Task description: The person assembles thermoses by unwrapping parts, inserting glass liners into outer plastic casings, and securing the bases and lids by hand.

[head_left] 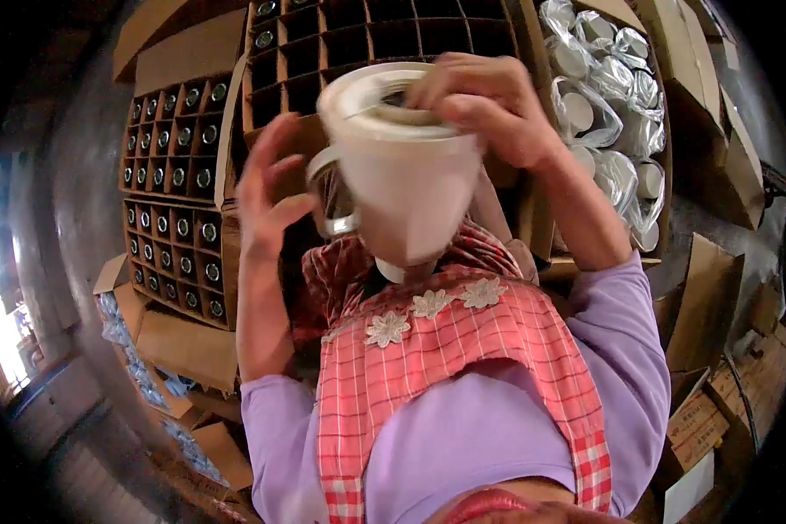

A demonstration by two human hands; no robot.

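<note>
L hand (271,188), fingers spread, is just beside the handle (339,226) of the white jug (406,188), which is in front of the checked apron (450,336) nr a divided box (321,39), w/ R hand (489,100) fingers bent at its rim, blurred, can't tell if gripping.
</note>
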